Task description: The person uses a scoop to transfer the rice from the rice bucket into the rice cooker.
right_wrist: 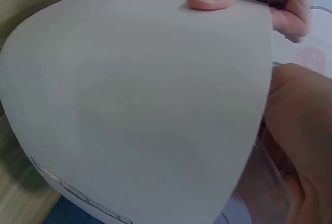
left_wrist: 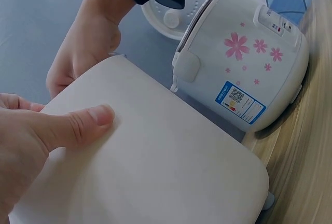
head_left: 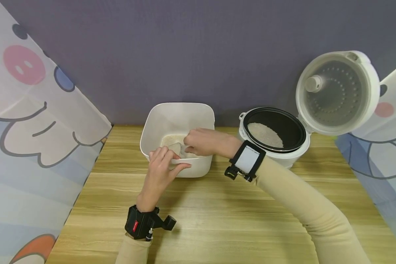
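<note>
A white rice bin (head_left: pixel 178 112) stands on the table with rice (head_left: pixel 172 139) at its bottom. My left hand (head_left: pixel 160 165) grips the bin's near rim, its thumb (left_wrist: pixel 88 125) flat against the outer wall. Reaching into the bin from the right, my right hand (head_left: pixel 206 142) holds a clear plastic cup (right_wrist: pixel 259 182), mostly hidden by the hand and the bin wall. To the right, a white rice cooker (left_wrist: pixel 207 58) stands with its lid (head_left: pixel 340 93) raised. More rice (head_left: pixel 265 135) lies in the cooker's black inner pot (head_left: pixel 290 126).
The wooden table (head_left: pixel 198 220) meets a grey wall (head_left: pixel 184 47) behind the bin and cooker. Cartoon-printed cloth (head_left: pixel 43 176) hangs along the left, with more on the right. The open lid leans out to the cooker's right.
</note>
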`<state>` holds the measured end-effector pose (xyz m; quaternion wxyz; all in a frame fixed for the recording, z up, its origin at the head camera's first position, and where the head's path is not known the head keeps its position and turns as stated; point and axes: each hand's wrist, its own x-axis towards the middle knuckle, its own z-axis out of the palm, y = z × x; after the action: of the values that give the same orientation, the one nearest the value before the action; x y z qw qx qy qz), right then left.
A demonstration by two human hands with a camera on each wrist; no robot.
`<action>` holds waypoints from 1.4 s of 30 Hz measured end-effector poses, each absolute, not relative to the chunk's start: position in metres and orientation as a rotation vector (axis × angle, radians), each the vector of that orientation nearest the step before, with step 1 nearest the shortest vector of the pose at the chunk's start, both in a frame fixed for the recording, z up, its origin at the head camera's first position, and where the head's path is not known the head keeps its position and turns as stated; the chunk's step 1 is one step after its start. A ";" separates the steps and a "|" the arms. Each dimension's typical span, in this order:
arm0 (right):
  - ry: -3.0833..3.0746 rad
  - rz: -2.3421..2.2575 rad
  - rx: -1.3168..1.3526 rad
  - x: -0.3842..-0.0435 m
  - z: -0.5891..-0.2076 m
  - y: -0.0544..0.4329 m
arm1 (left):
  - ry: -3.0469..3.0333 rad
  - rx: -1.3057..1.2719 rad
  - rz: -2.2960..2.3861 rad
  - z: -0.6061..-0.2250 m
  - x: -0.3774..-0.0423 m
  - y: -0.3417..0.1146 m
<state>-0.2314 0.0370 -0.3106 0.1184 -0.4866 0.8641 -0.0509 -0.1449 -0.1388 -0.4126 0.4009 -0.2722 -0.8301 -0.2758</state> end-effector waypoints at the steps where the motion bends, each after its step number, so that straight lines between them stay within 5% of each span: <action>1: 2.531 -0.151 -1.427 -0.231 -0.310 0.038 | -2.102 -0.689 -0.699 -0.412 -0.145 -0.139; 42: 2.789 -0.456 -1.362 -0.207 -0.313 0.059 | -2.101 -0.705 -0.703 -0.412 -0.145 -0.139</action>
<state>-0.2067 0.0586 -0.3126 0.0020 -0.4341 0.8890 -0.1454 -0.1445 -0.1393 -0.4119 0.3971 -0.2784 -0.8293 -0.2774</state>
